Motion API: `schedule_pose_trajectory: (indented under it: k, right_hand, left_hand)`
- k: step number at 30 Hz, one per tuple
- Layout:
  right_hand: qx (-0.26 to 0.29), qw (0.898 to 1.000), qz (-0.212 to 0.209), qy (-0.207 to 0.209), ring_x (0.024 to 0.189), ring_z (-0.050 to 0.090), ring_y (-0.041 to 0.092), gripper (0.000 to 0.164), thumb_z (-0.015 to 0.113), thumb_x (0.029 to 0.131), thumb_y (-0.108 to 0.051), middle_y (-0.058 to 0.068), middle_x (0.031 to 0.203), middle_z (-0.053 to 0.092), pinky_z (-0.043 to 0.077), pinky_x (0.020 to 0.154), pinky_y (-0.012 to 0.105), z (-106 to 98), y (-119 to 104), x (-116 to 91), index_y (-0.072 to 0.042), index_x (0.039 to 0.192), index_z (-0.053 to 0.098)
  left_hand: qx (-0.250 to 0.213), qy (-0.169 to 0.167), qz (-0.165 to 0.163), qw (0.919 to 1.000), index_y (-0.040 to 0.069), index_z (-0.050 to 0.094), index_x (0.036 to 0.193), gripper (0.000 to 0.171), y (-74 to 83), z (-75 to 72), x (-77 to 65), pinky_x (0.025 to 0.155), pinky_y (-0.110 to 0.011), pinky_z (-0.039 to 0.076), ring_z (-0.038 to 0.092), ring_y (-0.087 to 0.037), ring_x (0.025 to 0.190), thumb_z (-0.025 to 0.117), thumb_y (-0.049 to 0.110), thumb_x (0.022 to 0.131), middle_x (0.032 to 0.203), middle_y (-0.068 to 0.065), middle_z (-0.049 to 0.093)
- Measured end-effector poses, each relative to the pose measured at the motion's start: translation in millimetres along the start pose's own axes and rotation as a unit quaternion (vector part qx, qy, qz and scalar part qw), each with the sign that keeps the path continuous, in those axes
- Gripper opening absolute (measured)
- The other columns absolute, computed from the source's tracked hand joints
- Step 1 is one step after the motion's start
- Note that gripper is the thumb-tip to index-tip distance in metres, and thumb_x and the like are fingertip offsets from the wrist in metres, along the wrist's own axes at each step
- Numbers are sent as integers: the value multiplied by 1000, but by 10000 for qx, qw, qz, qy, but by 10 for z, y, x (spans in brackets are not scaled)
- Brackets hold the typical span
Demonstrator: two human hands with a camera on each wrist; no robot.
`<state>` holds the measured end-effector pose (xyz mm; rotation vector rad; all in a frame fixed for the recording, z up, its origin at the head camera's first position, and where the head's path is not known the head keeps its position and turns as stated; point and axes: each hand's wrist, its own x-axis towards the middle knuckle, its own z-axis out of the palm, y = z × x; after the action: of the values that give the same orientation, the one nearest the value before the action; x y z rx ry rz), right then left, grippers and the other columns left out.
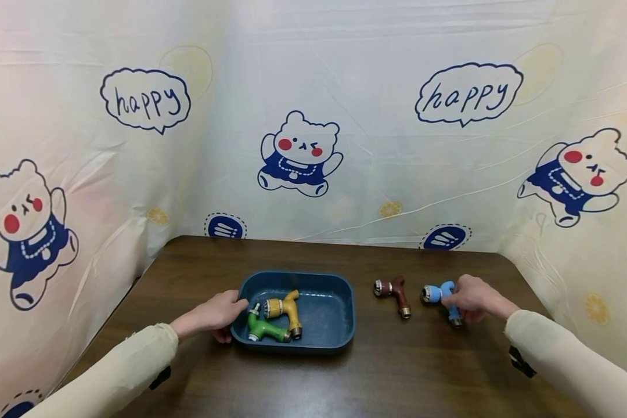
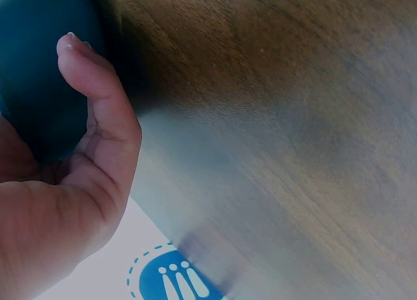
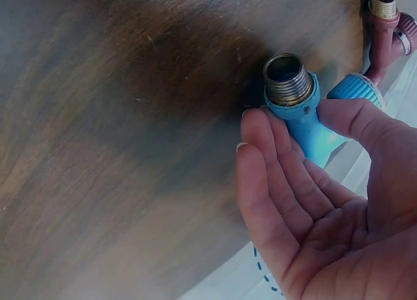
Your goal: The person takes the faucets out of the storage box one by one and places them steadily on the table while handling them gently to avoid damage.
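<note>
On my feed, the wood-grain table [image 1: 313,386] looks semi-glossy, the left tray [image 1: 313,348] glossy plastic, the right blue tap [image 3: 309,134] smooth with ridged metal threads [image 3: 292,89], the 2 sleeves [image 1: 117,371] matt cloth, the far backdrop [image 1: 376,174] creased sheeting.

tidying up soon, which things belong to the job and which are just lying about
Seem part of the job:
blue tray
green tap, yellow tap, in it
light blue tap, in the right hand
maroon tap, untouched but probably

Only setting:
wooden table
printed cloth

Light-blue tap [image 1: 438,294], dark-blue tray [image 1: 325,316], brown wood-grained table [image 1: 397,363]
</note>
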<state>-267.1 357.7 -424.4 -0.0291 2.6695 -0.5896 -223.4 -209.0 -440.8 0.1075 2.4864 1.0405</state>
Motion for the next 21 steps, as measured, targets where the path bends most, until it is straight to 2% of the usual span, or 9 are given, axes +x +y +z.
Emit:
schedule_pose_trajectory:
  k: [12,21]
  right_hand:
    - [-36,9999,131,69,54,66,20,31,72,93,-22,8,62,65,60,51,36,-16,68,28,-5,68,64]
    - [-168,9997,176,20,57,67,20,31,71,97,-23,9,64,66,61,54,37,-73,49,22,-4,72,66]
  left_hand:
    - [43,78,36,10000,-2,59,116,26,2,16,-3,44,-34,58,66,-21,48,43,18,109,64,-12,66]
    - [38,38,18,10000,-2,58,116,27,-9,16,5,45,-34,59,65,-20,48,43,19,109,66,-12,66]
